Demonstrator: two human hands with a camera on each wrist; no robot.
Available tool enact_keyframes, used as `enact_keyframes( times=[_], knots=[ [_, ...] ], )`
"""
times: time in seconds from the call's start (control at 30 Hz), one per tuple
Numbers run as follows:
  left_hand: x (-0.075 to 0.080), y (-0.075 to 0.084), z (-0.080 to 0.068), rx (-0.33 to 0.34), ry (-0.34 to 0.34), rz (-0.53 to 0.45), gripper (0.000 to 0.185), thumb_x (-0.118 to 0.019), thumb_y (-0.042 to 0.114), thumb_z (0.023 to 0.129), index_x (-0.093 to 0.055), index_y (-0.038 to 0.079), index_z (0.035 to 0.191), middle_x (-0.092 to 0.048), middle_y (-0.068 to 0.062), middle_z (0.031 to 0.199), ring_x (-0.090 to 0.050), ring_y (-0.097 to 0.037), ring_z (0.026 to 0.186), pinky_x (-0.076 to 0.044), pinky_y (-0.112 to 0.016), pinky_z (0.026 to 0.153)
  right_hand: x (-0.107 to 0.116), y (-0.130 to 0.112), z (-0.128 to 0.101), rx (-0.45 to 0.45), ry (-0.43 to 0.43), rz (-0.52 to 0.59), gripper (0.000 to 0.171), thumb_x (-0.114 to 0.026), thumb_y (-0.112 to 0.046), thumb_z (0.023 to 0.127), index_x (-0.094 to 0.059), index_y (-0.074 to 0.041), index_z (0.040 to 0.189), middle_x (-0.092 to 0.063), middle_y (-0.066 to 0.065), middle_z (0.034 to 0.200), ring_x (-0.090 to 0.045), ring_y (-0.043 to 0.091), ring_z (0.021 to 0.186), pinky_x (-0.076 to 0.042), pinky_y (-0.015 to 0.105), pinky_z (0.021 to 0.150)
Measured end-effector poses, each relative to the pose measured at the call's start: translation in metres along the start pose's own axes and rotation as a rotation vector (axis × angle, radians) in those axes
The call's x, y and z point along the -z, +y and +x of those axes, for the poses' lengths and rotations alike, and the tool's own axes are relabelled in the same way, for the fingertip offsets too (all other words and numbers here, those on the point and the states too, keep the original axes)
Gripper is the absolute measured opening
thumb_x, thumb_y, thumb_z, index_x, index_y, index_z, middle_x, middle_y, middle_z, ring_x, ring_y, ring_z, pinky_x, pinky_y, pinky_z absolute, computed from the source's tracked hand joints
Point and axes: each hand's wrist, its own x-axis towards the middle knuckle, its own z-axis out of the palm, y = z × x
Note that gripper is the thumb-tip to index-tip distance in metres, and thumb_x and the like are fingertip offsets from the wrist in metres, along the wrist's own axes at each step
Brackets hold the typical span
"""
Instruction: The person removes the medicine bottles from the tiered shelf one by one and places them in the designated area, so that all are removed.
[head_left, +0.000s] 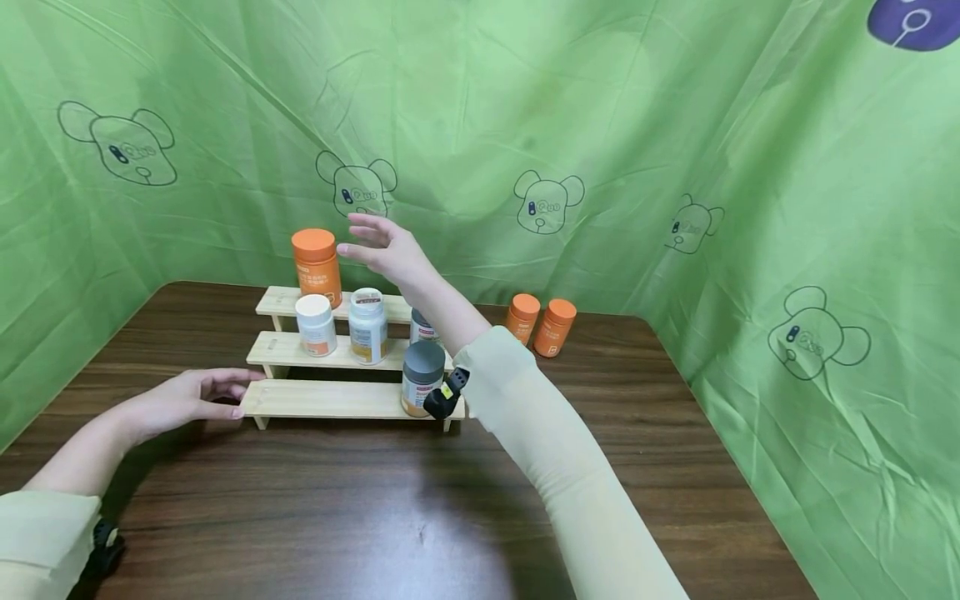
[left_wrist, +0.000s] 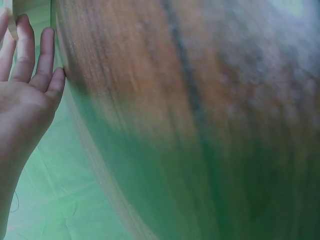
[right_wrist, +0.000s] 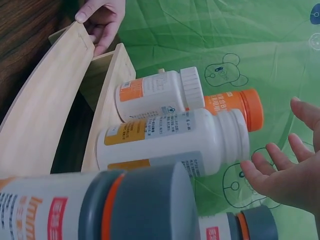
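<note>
A three-step wooden rack (head_left: pixel 330 398) stands mid-table. Its top step carries an orange bottle (head_left: pixel 316 267). Two white bottles (head_left: pixel 316 325) (head_left: pixel 367 325) stand on the middle step, and a grey-capped bottle (head_left: pixel 422 379) on the lowest. A second grey-capped bottle (head_left: pixel 423 327) shows partly behind my right forearm. My right hand (head_left: pixel 375 246) hovers open above the rack, just right of the orange bottle, holding nothing. In the right wrist view that hand (right_wrist: pixel 285 175) is spread beside the white bottles' caps (right_wrist: pixel 235 140). My left hand (head_left: pixel 217 392) touches the left end of the lowest step with fingers extended.
Two orange bottles (head_left: pixel 522 318) (head_left: pixel 555 327) stand on the dark wooden table (head_left: pixel 375 500) right of the rack. Green cloth (head_left: pixel 675 125) with bear prints encloses the table at the back and on both sides. The left wrist view is blurred, showing my left hand (left_wrist: pixel 25 90) against the table.
</note>
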Motion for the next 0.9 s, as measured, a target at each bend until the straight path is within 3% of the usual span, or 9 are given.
enact_keyframes(
  times=[0.53,0.9],
  knots=[
    [-0.001,-0.002,0.002,-0.039,-0.009,-0.020,0.057,-0.067,0.016,0.087,-0.044,0.001,0.137,-0.065,-0.009,0.109,-0.060,-0.003,0.095,-0.045,-0.018,0.076,-0.020,0.014,0.018,-0.024,0.071,-0.045,0.054,-0.075,-0.022,0.082,-0.054,-0.024,0.131,-0.055,-0.004,0.133,-0.049,0.017,0.125,-0.044,0.029,0.095],
    [-0.001,-0.002,0.002,-0.020,0.002,-0.004,0.057,-0.068,0.018,0.087,-0.045,0.002,0.137,-0.064,-0.009,0.110,-0.059,-0.002,0.096,-0.045,-0.018,0.076,-0.028,0.020,0.029,-0.032,0.063,-0.049,0.054,-0.076,-0.021,0.080,-0.055,-0.025,0.130,-0.059,-0.005,0.125,-0.058,0.012,0.109,-0.048,0.027,0.086]
  ],
)
